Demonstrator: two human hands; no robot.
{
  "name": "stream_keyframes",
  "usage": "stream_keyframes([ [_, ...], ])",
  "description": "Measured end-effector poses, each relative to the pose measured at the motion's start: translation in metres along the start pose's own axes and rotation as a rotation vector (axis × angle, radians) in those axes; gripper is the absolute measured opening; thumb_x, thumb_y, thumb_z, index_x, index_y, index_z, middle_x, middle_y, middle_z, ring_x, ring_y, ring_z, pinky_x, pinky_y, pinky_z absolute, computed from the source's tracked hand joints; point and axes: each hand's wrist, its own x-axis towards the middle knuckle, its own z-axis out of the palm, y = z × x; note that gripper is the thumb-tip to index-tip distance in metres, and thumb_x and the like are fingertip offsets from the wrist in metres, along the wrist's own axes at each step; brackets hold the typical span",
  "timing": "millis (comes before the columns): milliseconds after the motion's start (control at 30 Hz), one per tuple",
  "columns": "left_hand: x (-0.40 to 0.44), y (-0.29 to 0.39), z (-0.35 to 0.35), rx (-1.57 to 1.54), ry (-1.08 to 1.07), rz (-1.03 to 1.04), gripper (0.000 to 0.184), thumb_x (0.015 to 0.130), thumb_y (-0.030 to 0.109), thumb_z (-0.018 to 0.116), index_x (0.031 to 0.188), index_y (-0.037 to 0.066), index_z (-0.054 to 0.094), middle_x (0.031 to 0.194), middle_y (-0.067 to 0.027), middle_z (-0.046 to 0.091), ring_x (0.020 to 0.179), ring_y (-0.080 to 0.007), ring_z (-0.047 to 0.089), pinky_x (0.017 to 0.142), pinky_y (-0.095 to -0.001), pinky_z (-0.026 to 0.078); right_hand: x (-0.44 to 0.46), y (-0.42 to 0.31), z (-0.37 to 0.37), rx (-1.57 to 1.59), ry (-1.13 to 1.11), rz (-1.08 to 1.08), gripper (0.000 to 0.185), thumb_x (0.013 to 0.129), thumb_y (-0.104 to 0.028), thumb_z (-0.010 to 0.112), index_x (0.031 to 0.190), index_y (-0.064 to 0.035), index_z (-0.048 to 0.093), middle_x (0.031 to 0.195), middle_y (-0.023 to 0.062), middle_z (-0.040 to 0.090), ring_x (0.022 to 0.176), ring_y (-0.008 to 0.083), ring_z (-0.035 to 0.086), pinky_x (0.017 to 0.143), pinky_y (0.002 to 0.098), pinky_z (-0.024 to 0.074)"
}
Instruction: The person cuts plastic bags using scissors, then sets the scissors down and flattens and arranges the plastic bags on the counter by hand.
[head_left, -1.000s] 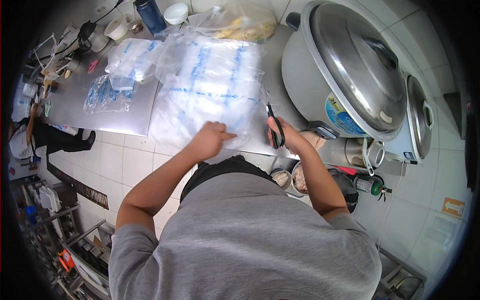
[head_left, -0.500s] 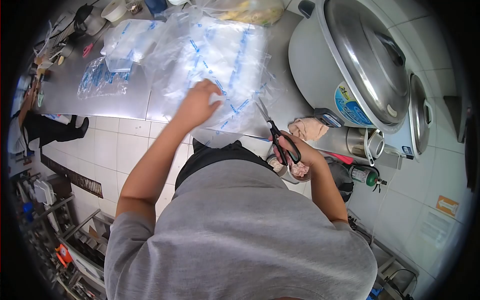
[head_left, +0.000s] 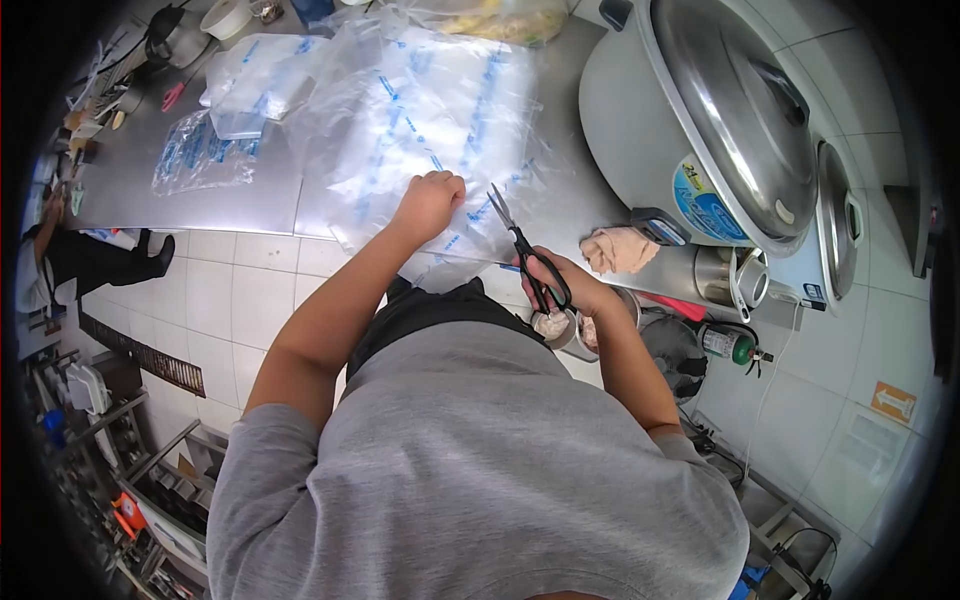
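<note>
My right hand (head_left: 555,280) holds black-handled scissors (head_left: 520,237) by their grips, the blades pointing up and left over the steel table's front edge. A slim gap shows between the blade tips. My left hand (head_left: 432,205) is closed, its fingers curled at the near part of a clear plastic bag (head_left: 440,120) with blue print. The bag lies among layers of similar plastic spread over the table, and its near end hangs past the edge towards my waist. What exactly the left fingertips pinch is partly hidden.
A large lidded pot (head_left: 640,110) stands at the right, with a tan cloth (head_left: 618,250) near its base. More printed bags (head_left: 265,75) and pink-handled scissors (head_left: 173,96) lie at the left. Bowls of pale food (head_left: 552,326) sit below the edge. Another person's leg (head_left: 120,258) shows far left.
My left hand has come right and its fingers have closed at the bag. The scissors have shifted left, nearer to the left hand.
</note>
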Motion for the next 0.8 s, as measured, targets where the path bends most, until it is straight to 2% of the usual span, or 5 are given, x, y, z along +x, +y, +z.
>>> stream_keyframes([
  [133, 0.000, 0.004, -0.006, -0.028, 0.045, -0.054, 0.005, 0.084, 0.010, 0.059, 0.089, 0.009, 0.058, 0.088, -0.0077, 0.061, 0.090, -0.0294, 0.059, 0.080, -0.0419, 0.041, 0.000, 0.000, -0.001, -0.039, -0.011, 0.048, 0.051, 0.094, -0.055, 0.051, 0.105, -0.0053, 0.051, 0.069, 0.0000, 0.055, 0.058, 0.0097, 0.056, 0.051, 0.0236, 0.0426],
  [233, 0.000, 0.015, -0.022, -0.009, -0.005, 0.012, 0.004, 0.084, 0.010, 0.060, 0.087, 0.009, 0.057, 0.087, -0.0077, 0.059, 0.091, -0.0287, 0.058, 0.082, -0.0413, 0.039, 0.004, -0.001, -0.003, -0.068, -0.009, 0.037, 0.055, 0.094, -0.058, 0.050, 0.107, -0.0047, 0.051, 0.070, 0.0005, 0.056, 0.057, 0.0102, 0.056, 0.051, 0.0234, 0.0427],
  [433, 0.001, 0.022, -0.020, 0.151, 0.012, 0.087, 0.004, 0.082, 0.011, 0.059, 0.085, 0.008, 0.059, 0.090, -0.0099, 0.059, 0.091, -0.0288, 0.058, 0.082, -0.0426, 0.039, 0.012, -0.004, -0.010, 0.025, -0.006, -0.025, 0.062, 0.091, -0.062, 0.051, 0.111, -0.0032, 0.053, 0.071, 0.0018, 0.056, 0.057, 0.0107, 0.056, 0.050, 0.0240, 0.0410],
  [533, 0.005, 0.022, -0.011, 0.267, 0.067, 0.008, 0.007, 0.084, 0.013, 0.057, 0.087, 0.007, 0.060, 0.092, -0.0109, 0.059, 0.092, -0.0290, 0.058, 0.083, -0.0428, 0.038, 0.005, 0.004, -0.015, 0.067, -0.066, -0.071, 0.065, 0.090, -0.063, 0.052, 0.114, -0.0024, 0.053, 0.071, 0.0020, 0.057, 0.058, 0.0107, 0.055, 0.050, 0.0236, 0.0405],
  [800, 0.008, 0.029, -0.012, 0.212, 0.050, 0.023, 0.010, 0.084, 0.014, 0.057, 0.090, 0.006, 0.060, 0.094, -0.0108, 0.059, 0.095, -0.0288, 0.057, 0.085, -0.0423, 0.038, 0.024, 0.011, -0.037, 0.033, -0.149, -0.080, 0.078, 0.086, -0.073, 0.044, 0.116, -0.0013, 0.052, 0.074, 0.0035, 0.060, 0.058, 0.0103, 0.056, 0.049, 0.0232, 0.0399],
])
